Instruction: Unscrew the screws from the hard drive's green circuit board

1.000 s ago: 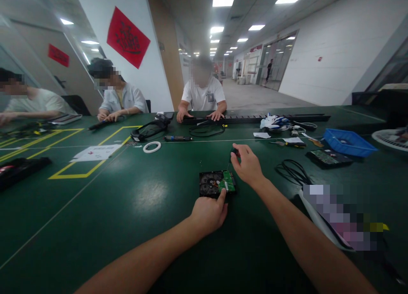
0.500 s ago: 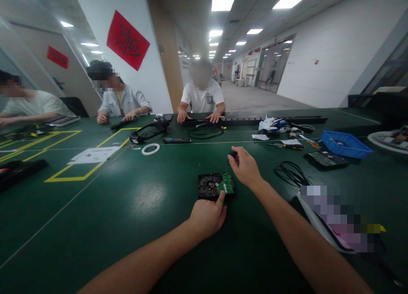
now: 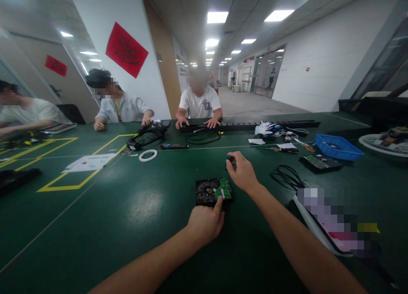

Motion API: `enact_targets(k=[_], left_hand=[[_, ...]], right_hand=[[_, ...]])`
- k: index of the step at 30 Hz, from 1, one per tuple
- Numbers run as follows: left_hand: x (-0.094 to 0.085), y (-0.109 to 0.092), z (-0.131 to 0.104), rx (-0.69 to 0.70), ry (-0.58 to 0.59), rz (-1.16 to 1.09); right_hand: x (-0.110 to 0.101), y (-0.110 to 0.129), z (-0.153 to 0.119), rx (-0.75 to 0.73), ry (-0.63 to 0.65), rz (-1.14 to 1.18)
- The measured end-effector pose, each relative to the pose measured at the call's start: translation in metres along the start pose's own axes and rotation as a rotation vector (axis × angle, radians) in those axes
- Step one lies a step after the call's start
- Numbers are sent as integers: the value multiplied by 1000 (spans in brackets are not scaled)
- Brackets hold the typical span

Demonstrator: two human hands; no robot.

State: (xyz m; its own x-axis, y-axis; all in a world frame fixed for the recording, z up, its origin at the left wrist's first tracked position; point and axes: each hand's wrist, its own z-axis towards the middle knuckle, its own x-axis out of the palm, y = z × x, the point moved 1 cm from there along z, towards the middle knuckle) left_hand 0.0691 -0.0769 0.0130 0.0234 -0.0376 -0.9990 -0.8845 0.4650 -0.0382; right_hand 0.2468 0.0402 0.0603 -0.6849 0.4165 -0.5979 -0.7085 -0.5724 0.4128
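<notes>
A hard drive [image 3: 207,191] lies flat on the green table, its green circuit board facing up on the right half. My left hand [image 3: 205,226] is at its near edge, index finger pressed on the board and the other fingers curled, steadying the drive. Above the board's far right corner, my right hand [image 3: 244,173] is closed around the dark handle of a screwdriver [image 3: 230,161]. Its thin shaft points down at the board; whether the tip sits in a screw is too small to tell.
To the right are a coiled black cable [image 3: 287,177], a second drive with a circuit board [image 3: 320,162], a blue tray [image 3: 339,148] and a yellow-black screwdriver [image 3: 288,148]. A white ring [image 3: 148,155] lies left. Across the table, a co-worker's hands rest on a long black rail [image 3: 239,126].
My view has tilted and turned slightly. Both hands keep their places at the drive. On the left, a co-worker's hand has moved to the black strapped gear.
</notes>
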Motion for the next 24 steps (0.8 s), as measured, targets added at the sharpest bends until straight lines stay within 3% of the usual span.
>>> enact_targets(k=[8, 24], left_hand=[[0, 0, 0, 3, -6, -2], [2, 0, 0, 5, -17, 26]], right_hand=[[-2, 5, 0, -61, -1, -25], [3, -2, -1, 22, 2, -5]])
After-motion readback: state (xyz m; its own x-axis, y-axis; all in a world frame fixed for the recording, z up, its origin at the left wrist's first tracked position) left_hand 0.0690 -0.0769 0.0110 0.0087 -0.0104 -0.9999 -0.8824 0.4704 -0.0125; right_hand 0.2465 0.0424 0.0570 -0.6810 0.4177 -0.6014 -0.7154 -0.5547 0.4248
